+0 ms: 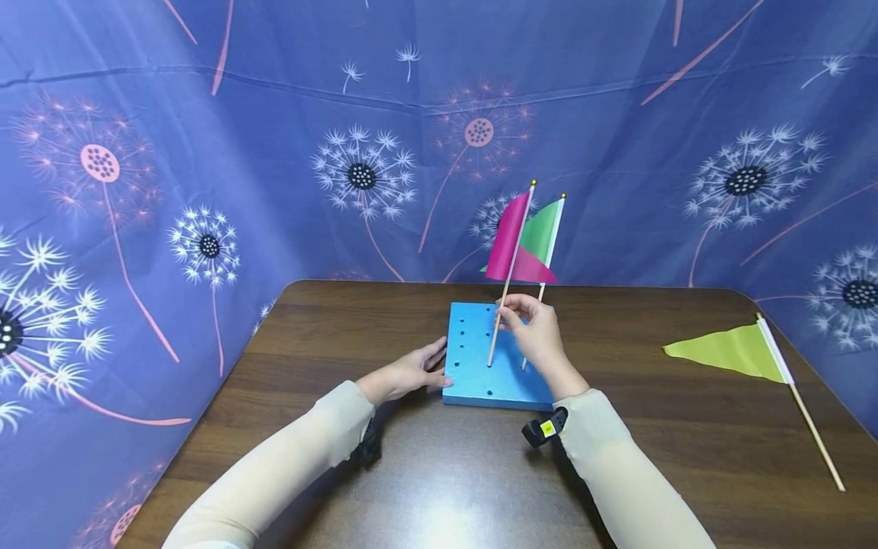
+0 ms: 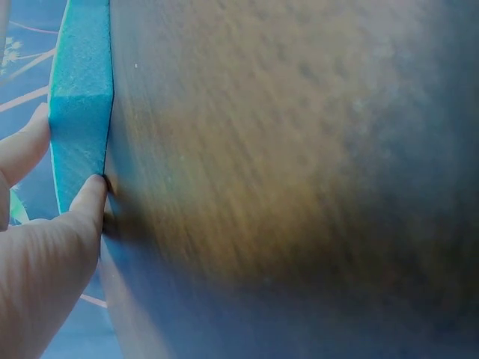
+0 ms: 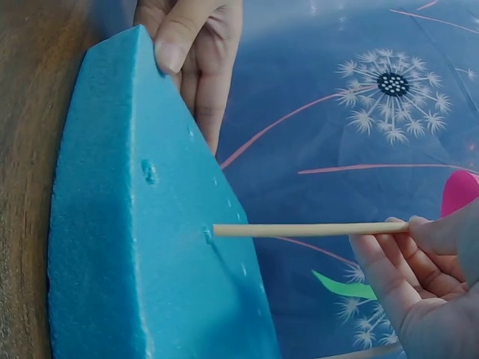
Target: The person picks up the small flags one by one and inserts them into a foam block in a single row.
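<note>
A pink pennant flag (image 1: pixel 506 238) on a thin wooden stick leans slightly, gripped between the thumb and fingers of my right hand (image 1: pixel 539 333). In the right wrist view the lower end of its stick (image 3: pixel 299 229) is right at a hole in the blue foam board (image 3: pixel 105 187). My left hand (image 1: pixel 410 370) rests at the board's left edge, thumb over the top near the corner, other fingers along the side. Behind the pink flag, a green flag (image 1: pixel 546 229) stands upright in the board, partly hidden by the pink cloth and my hand.
A yellow-green flag (image 1: pixel 734 352) lies on the brown wooden table (image 1: pixel 617 473) at the right, its stick pointing toward the front right. Several holes dot the board's top. A blue dandelion-patterned cloth (image 1: pixel 274 145) hangs behind and to the sides.
</note>
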Demonstrator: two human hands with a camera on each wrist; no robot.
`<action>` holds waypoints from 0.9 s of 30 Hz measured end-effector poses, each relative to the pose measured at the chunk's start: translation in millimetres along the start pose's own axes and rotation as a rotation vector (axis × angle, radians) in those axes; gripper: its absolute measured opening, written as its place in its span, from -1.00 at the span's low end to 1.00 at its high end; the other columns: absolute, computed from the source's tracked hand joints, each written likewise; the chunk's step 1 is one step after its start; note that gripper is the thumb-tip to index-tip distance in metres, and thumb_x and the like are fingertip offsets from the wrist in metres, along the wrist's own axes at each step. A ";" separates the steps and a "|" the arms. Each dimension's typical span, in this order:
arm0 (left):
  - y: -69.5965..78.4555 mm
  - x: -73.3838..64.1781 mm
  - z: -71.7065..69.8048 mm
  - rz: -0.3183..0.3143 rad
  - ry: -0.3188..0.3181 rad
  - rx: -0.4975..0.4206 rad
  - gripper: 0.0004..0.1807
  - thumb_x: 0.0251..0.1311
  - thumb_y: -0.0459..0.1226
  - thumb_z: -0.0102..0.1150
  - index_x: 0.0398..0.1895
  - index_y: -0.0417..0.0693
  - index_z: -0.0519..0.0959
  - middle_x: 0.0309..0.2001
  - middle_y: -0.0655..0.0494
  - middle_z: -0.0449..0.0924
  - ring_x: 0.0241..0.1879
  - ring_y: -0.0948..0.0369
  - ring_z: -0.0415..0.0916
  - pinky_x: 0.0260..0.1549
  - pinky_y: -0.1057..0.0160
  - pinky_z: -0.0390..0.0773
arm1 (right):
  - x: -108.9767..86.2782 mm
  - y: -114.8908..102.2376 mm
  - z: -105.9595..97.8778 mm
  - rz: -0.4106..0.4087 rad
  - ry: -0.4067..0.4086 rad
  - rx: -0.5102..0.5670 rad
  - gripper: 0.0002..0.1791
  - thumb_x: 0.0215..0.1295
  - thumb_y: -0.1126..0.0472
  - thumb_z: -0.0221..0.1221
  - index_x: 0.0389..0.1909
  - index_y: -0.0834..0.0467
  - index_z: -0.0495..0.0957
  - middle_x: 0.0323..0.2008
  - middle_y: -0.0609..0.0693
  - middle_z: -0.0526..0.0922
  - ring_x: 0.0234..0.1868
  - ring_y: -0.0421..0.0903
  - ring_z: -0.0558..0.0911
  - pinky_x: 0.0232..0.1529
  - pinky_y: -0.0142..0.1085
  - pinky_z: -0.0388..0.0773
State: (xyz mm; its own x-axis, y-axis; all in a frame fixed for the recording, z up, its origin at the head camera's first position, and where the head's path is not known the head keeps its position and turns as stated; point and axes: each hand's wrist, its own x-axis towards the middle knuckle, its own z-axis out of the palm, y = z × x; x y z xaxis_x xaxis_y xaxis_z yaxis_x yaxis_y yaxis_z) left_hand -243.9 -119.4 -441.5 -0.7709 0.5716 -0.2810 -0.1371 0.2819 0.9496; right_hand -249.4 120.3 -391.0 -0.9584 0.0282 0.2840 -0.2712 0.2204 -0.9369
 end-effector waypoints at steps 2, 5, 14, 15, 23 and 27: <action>-0.4 0.3 0.1 0.000 -0.002 -0.003 -0.02 0.27 -0.41 0.18 0.56 -0.08 -0.26 0.57 -0.04 -0.24 0.49 0.03 0.01 0.41 0.06 0.23 | 0.1 1.2 1.2 -0.003 0.009 -0.015 -0.81 0.35 0.39 0.13 -0.11 0.41 0.59 -0.24 0.36 0.66 -0.33 -0.21 0.68 -0.22 -0.31 0.73; -0.7 0.3 0.3 0.001 -0.004 -0.004 -0.02 0.27 -0.41 0.18 0.56 -0.09 -0.26 0.56 -0.06 -0.23 0.48 0.02 0.04 0.41 0.05 0.22 | 0.6 2.8 3.6 -0.003 0.022 -0.028 -0.82 0.34 0.40 0.14 -0.13 0.42 0.59 -0.27 0.34 0.65 -0.32 -0.14 0.68 -0.23 -0.29 0.74; -1.4 2.3 -0.9 0.000 -0.005 0.004 -0.01 0.26 -0.39 0.19 0.56 -0.06 -0.27 0.57 -0.02 -0.23 0.48 0.04 0.05 0.41 0.08 0.22 | 0.9 7.6 11.6 0.015 0.019 -0.128 -0.81 0.32 0.38 0.17 -0.12 0.40 0.60 -0.27 0.28 0.68 -0.28 -0.01 0.68 -0.27 -0.37 0.73; -1.4 2.5 -0.9 -0.001 -0.005 0.003 0.00 0.26 -0.39 0.19 0.56 -0.05 -0.27 0.57 -0.02 -0.23 0.48 0.04 0.06 0.41 0.09 0.22 | 1.0 7.3 12.2 0.011 0.017 -0.131 -0.81 0.32 0.39 0.17 -0.12 0.41 0.60 -0.28 0.28 0.68 -0.28 0.00 0.68 -0.27 -0.35 0.74; -0.9 2.4 -0.2 0.004 0.002 -0.005 0.00 0.25 -0.40 0.20 0.56 -0.09 -0.27 0.56 -0.06 -0.22 0.46 0.01 0.09 0.41 0.09 0.22 | 1.7 3.2 15.6 0.024 0.017 -0.167 -0.82 0.32 0.39 0.16 -0.12 0.39 0.61 -0.29 0.27 0.68 -0.30 0.07 0.69 -0.25 -0.24 0.75; 0.5 0.0 0.5 -0.004 0.010 0.001 -0.01 0.26 -0.40 0.19 0.56 -0.08 -0.26 0.56 -0.06 -0.22 0.47 0.01 0.06 0.41 0.07 0.22 | 3.1 2.9 17.0 0.043 0.028 -0.195 -0.82 0.33 0.38 0.15 -0.13 0.39 0.62 -0.31 0.26 0.68 -0.32 0.04 0.69 -0.31 -0.32 0.74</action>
State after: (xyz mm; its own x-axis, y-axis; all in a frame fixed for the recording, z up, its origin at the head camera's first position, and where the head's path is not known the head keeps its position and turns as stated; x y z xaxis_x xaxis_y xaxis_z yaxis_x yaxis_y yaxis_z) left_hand -243.7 -118.8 -441.1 -0.7764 0.5629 -0.2834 -0.1395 0.2851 0.9483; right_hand -254.6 104.5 -396.3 -0.9652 0.0682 0.2526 -0.2050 0.4027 -0.8921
